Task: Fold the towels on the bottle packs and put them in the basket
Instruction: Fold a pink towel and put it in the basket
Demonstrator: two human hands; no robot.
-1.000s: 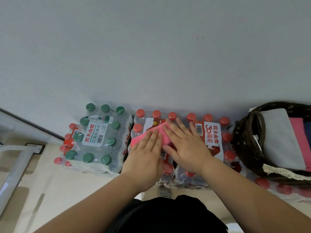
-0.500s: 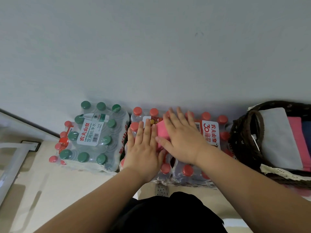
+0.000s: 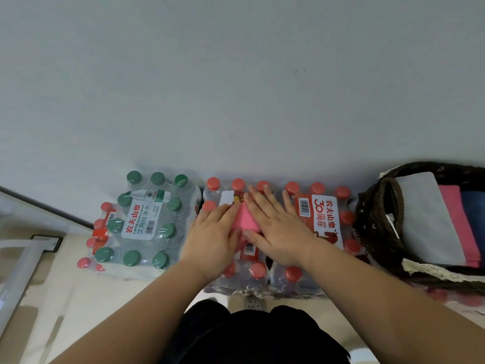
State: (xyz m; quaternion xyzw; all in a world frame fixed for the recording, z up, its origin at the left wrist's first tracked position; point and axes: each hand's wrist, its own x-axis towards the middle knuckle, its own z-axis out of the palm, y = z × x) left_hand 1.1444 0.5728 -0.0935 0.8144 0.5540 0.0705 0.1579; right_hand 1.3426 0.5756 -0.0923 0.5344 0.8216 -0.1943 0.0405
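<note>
Pink towel [image 3: 245, 219] lies on the red-capped packs [image 3: 322, 219], mostly under both hands. Left hand [image 3: 212, 240] and right hand [image 3: 278, 232] press it flat, fingers straight, gripping nothing (only a middle strip shows). Basket [image 3: 367, 219] sits just right of the packs, holding folded cloths [image 3: 425, 219].

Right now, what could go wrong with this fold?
1. The left hand and right hand press the pink towel flat on the bumpy red-cap packs. Lifting off may let it spring open or slide.
2. The basket already holds folded towels, so the fit may be tight.
</note>
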